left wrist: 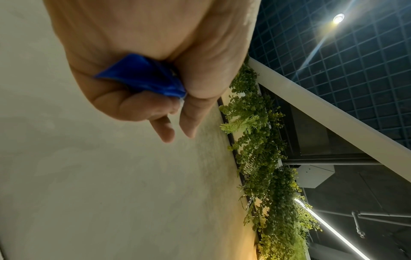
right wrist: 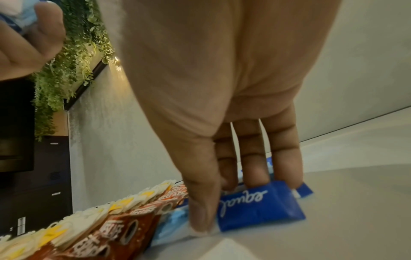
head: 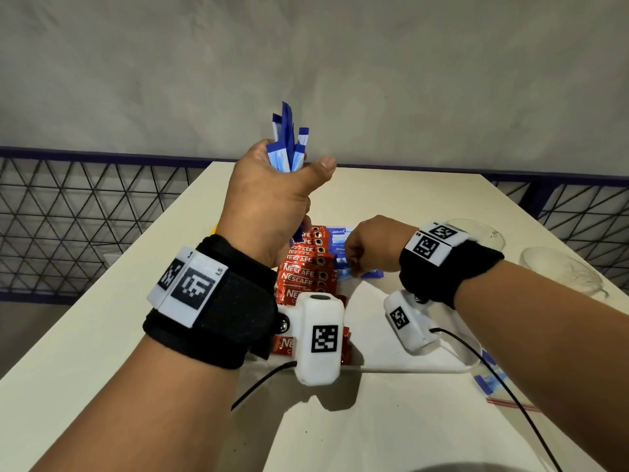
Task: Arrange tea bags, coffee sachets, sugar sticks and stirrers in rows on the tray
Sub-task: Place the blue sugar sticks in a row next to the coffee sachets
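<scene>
My left hand [head: 272, 199] is raised above the table and grips a bundle of blue-and-white sugar sticks [head: 288, 144]; their blue ends [left wrist: 144, 77] poke out of the fist in the left wrist view. Lower down, my right hand [head: 360, 257] reaches onto the white tray [head: 408, 370]. Its thumb and fingers pinch one blue "equal" sugar stick [right wrist: 255, 207] lying flat beside other blue sticks [head: 340, 247]. Left of these runs an overlapping row of red Nescafe sachets [head: 303, 270], then a row of yellow-tagged tea bags [right wrist: 66, 228].
Two clear glass cups [head: 476, 233] [head: 561, 274] stand on the cream table to the right of the tray. A zip bag [head: 493, 386] with blue sticks lies at the near right. A wire fence [head: 68, 216] runs behind the table's far edge.
</scene>
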The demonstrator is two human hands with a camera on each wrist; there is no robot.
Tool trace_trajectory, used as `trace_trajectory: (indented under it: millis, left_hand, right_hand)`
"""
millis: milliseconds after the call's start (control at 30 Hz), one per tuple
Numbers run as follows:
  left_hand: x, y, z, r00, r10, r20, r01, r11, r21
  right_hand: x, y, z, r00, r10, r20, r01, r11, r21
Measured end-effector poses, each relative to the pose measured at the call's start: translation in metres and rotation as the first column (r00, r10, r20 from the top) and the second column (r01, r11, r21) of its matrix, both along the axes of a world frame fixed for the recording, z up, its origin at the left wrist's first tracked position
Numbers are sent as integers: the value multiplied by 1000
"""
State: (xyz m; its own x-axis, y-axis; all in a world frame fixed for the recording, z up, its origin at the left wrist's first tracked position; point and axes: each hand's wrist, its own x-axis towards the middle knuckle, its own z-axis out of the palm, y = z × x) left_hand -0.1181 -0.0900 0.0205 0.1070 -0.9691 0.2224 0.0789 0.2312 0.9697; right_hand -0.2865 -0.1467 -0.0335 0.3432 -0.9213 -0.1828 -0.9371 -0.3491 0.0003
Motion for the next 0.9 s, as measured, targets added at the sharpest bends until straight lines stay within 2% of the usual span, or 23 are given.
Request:
trace_trajectory:
  millis: [400, 500, 567, 633, 733, 767, 833, 900]
  left_hand:
    - [2, -1, -1, 999, -28, 36, 28, 1000, -6]
    - [0, 1, -2, 998, -56, -14, 57, 998, 36]
    - [-4, 0, -3, 990, -98, -104, 114, 981, 157]
    - [-8, -3, -8, 956, -158, -247, 226, 933, 280]
    - [-14, -7, -17, 881, -192, -432, 352, 877, 326]
    - [-17, -7, -19, 862, -181, -474, 362, 874, 325]
    - [-23, -5, -23, 866, -135, -482, 322, 887, 330]
    - [-29, -2, -26, 891, -103, -442, 267, 907, 327]
  right_hand:
    - [-2, -2, -5, 999, -43, 25, 43, 999, 2]
    - [-7, 5, 7, 992, -57, 111, 62, 997, -44]
    - [-9, 15, 23, 969, -47, 243, 80, 989, -127]
    - [-11, 29, 36, 890, -17, 456, 121, 972, -200]
    - [-7, 50, 46, 673, 38, 738, 149, 971, -186]
    - [-5, 56, 47, 615, 50, 787, 147, 973, -177]
    - [0, 65, 48, 550, 83, 831, 137, 973, -187]
    - [4, 68, 48, 549, 94, 831, 125, 973, -193]
